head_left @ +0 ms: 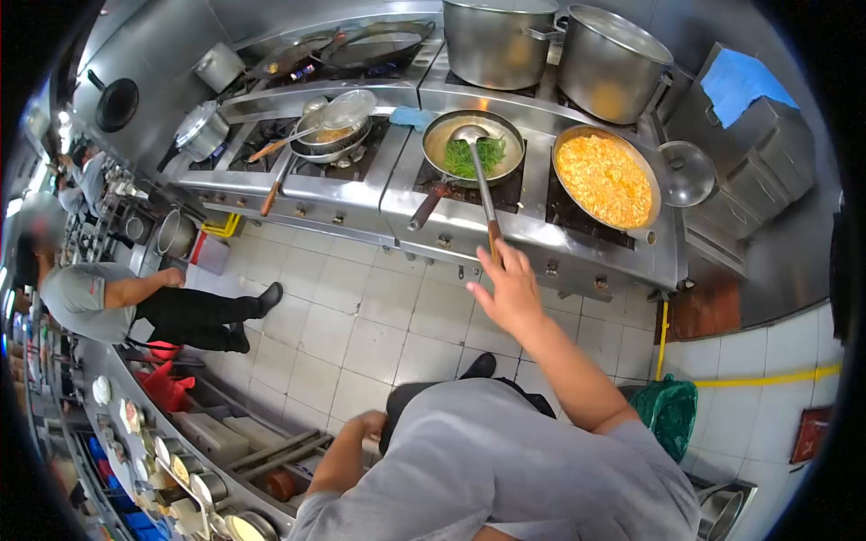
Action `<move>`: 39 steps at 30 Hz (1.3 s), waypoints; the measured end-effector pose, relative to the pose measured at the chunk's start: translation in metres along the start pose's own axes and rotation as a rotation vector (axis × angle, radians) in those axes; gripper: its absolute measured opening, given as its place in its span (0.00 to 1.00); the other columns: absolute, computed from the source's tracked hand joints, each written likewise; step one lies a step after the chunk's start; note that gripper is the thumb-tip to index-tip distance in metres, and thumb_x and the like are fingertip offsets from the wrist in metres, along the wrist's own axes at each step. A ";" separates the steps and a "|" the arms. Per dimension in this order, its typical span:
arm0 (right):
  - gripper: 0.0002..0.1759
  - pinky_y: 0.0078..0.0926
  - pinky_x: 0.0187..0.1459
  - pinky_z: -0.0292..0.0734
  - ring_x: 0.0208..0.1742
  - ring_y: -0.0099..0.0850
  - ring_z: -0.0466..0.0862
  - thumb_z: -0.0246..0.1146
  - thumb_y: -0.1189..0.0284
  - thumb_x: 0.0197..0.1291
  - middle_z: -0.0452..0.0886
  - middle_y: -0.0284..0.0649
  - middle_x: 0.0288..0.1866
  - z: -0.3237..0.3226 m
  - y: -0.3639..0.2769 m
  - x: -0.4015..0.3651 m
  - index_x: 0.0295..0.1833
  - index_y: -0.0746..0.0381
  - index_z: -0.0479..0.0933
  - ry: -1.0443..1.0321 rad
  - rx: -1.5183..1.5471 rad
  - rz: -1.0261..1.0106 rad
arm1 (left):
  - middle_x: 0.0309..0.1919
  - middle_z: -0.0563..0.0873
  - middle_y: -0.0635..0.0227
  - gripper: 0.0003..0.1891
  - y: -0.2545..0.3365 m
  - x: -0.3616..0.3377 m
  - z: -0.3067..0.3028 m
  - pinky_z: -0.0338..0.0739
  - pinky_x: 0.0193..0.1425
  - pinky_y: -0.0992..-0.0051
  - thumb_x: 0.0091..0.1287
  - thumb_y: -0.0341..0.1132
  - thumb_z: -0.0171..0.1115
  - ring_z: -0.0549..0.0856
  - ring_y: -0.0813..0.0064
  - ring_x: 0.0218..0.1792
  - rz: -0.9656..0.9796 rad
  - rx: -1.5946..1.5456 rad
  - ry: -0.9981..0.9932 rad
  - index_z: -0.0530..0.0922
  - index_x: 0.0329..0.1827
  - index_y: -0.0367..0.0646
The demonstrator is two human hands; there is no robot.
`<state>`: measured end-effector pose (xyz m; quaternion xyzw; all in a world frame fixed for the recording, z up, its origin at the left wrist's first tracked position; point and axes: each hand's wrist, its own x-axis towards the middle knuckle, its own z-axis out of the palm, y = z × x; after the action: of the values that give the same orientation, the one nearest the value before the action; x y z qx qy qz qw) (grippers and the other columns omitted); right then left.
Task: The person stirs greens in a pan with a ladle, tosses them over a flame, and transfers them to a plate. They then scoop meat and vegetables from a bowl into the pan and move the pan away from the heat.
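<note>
My right hand [511, 296] reaches over the stove's front edge with its fingers apart, fingertips right at the wooden end of a ladle handle [486, 206]. The metal ladle rests with its bowl in a frying pan [434, 149] on the middle burner. Green vegetable strips [460, 160] lie in that pan, partly under the ladle. The pan's own handle [428, 209] juts toward me over the stove edge. Low at my left hip is my left hand [368, 424], small in view, its fingers mostly hidden.
Right of the pan sits a wide pan of orange-yellow food [603, 180], beside a glass lid [687, 173]. Two tall pots [499, 50] stand behind. On the left burners are strainers over a pan [334, 131]. Another person [86, 302] stands at left, near a counter [117, 379] with containers.
</note>
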<state>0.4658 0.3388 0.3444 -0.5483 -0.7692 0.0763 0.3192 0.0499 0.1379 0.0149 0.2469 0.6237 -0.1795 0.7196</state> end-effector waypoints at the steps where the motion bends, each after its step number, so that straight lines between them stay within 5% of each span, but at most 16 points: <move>1: 0.37 0.48 0.69 0.72 0.68 0.58 0.73 0.72 0.60 0.61 0.67 0.58 0.74 0.007 0.010 0.019 0.74 0.57 0.71 -0.071 -0.124 0.099 | 0.55 0.88 0.53 0.29 0.018 0.004 -0.014 0.85 0.50 0.57 0.68 0.52 0.65 0.87 0.58 0.54 0.125 0.097 0.167 0.80 0.64 0.41; 3: 0.42 0.49 0.68 0.73 0.69 0.58 0.73 0.72 0.60 0.61 0.64 0.60 0.76 0.017 0.025 0.048 0.79 0.56 0.65 -0.147 -0.251 0.206 | 0.50 0.88 0.59 0.22 0.089 -0.025 -0.026 0.82 0.45 0.63 0.72 0.52 0.61 0.86 0.62 0.44 0.107 0.107 0.538 0.83 0.58 0.45; 5: 0.48 0.51 0.67 0.74 0.68 0.60 0.75 0.71 0.62 0.62 0.60 0.62 0.77 0.022 0.044 0.068 0.84 0.55 0.54 -0.445 -0.184 0.564 | 0.51 0.87 0.61 0.20 0.138 -0.019 -0.036 0.81 0.44 0.63 0.72 0.49 0.64 0.87 0.64 0.44 0.563 -0.120 0.827 0.80 0.57 0.44; 9: 0.46 0.49 0.64 0.76 0.65 0.58 0.79 0.66 0.68 0.64 0.69 0.62 0.72 0.010 0.087 0.059 0.84 0.51 0.53 -0.500 -0.235 0.759 | 0.57 0.84 0.63 0.21 0.279 -0.112 -0.036 0.79 0.53 0.61 0.74 0.51 0.63 0.86 0.66 0.54 0.735 -0.540 0.460 0.75 0.60 0.46; 11: 0.45 0.47 0.60 0.79 0.60 0.55 0.83 0.65 0.70 0.64 0.80 0.57 0.62 -0.015 0.104 0.028 0.84 0.47 0.53 -0.457 -0.282 0.615 | 0.58 0.84 0.65 0.23 0.327 -0.131 -0.055 0.79 0.56 0.61 0.75 0.54 0.61 0.85 0.65 0.56 0.829 -0.537 0.337 0.75 0.62 0.48; 15: 0.32 0.49 0.51 0.81 0.49 0.57 0.85 0.64 0.71 0.66 0.86 0.54 0.47 -0.108 0.030 0.016 0.76 0.47 0.70 -0.181 -0.149 0.602 | 0.59 0.84 0.64 0.26 0.414 -0.177 -0.082 0.79 0.56 0.58 0.76 0.58 0.57 0.85 0.64 0.57 0.880 -0.594 0.223 0.75 0.64 0.47; 17: 0.32 0.50 0.51 0.81 0.49 0.58 0.85 0.66 0.68 0.65 0.87 0.53 0.47 -0.134 -0.004 0.007 0.75 0.45 0.71 -0.209 -0.183 0.658 | 0.59 0.84 0.64 0.27 0.449 -0.209 -0.081 0.80 0.55 0.56 0.77 0.59 0.56 0.85 0.65 0.57 0.885 -0.612 0.175 0.74 0.65 0.47; 21: 0.33 0.51 0.49 0.81 0.47 0.59 0.85 0.68 0.66 0.65 0.87 0.52 0.44 -0.110 -0.015 0.022 0.75 0.41 0.71 -0.325 -0.330 0.698 | 0.45 0.87 0.65 0.19 0.512 -0.222 -0.078 0.83 0.41 0.62 0.76 0.52 0.60 0.86 0.69 0.39 0.771 -0.461 -0.157 0.76 0.55 0.46; 23: 0.32 0.51 0.51 0.82 0.47 0.59 0.85 0.67 0.65 0.66 0.88 0.52 0.46 -0.054 0.019 0.036 0.75 0.38 0.71 -0.223 -0.222 0.821 | 0.37 0.87 0.67 0.15 0.525 -0.188 -0.077 0.83 0.34 0.65 0.76 0.48 0.61 0.85 0.71 0.31 0.682 -0.409 -0.282 0.77 0.50 0.45; 26: 0.31 0.52 0.50 0.81 0.47 0.60 0.85 0.67 0.68 0.66 0.87 0.56 0.47 -0.006 0.002 0.064 0.75 0.45 0.73 -0.220 -0.242 1.005 | 0.20 0.77 0.69 0.08 0.523 -0.188 -0.064 0.75 0.21 0.69 0.70 0.34 0.62 0.78 0.73 0.17 0.901 -0.176 -0.060 0.74 0.36 0.41; 30: 0.29 0.47 0.50 0.82 0.46 0.55 0.88 0.62 0.61 0.71 0.88 0.54 0.47 -0.036 -0.040 0.021 0.76 0.54 0.71 -0.185 -0.117 0.622 | 0.18 0.76 0.67 0.13 0.493 -0.250 -0.050 0.70 0.21 0.69 0.71 0.38 0.61 0.75 0.72 0.16 0.886 -0.101 -0.019 0.74 0.30 0.41; 33: 0.31 0.47 0.52 0.81 0.50 0.54 0.87 0.64 0.59 0.70 0.86 0.56 0.51 -0.020 -0.011 0.055 0.76 0.51 0.71 -0.214 0.174 0.926 | 0.15 0.77 0.67 0.13 0.531 -0.184 -0.067 0.69 0.20 0.69 0.70 0.37 0.61 0.76 0.70 0.16 0.936 -0.169 -0.109 0.75 0.28 0.43; 35: 0.31 0.43 0.54 0.81 0.52 0.53 0.86 0.65 0.58 0.70 0.86 0.56 0.53 -0.016 -0.009 0.059 0.76 0.50 0.71 -0.207 0.089 0.992 | 0.16 0.77 0.68 0.11 0.526 -0.166 -0.077 0.70 0.21 0.70 0.70 0.37 0.61 0.75 0.71 0.16 0.879 -0.056 -0.119 0.75 0.31 0.43; 37: 0.29 0.41 0.48 0.83 0.41 0.55 0.86 0.63 0.60 0.72 0.87 0.54 0.48 -0.026 -0.016 0.032 0.76 0.49 0.72 -0.105 -0.054 0.757 | 0.17 0.76 0.69 0.12 0.470 -0.206 -0.063 0.70 0.21 0.70 0.70 0.36 0.60 0.75 0.71 0.16 0.894 -0.058 -0.074 0.74 0.28 0.44; 38: 0.29 0.33 0.36 0.82 0.30 0.41 0.84 0.63 0.61 0.72 0.88 0.44 0.40 -0.048 -0.018 0.014 0.77 0.47 0.71 -0.061 -0.094 0.555 | 0.18 0.76 0.69 0.11 0.438 -0.237 -0.060 0.70 0.22 0.70 0.69 0.36 0.60 0.75 0.72 0.16 0.796 -0.080 -0.068 0.74 0.27 0.44; 39: 0.30 0.29 0.31 0.80 0.27 0.32 0.80 0.64 0.62 0.73 0.85 0.37 0.36 -0.086 -0.036 0.019 0.78 0.46 0.70 -0.198 0.172 0.848 | 0.18 0.76 0.69 0.11 0.424 -0.257 -0.058 0.70 0.22 0.70 0.68 0.35 0.60 0.75 0.72 0.17 0.699 -0.097 -0.064 0.73 0.27 0.44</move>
<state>0.4830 0.3223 0.4366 -0.7768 -0.4941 0.3163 0.2290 0.2023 0.5040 0.3180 0.4051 0.4863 0.0997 0.7677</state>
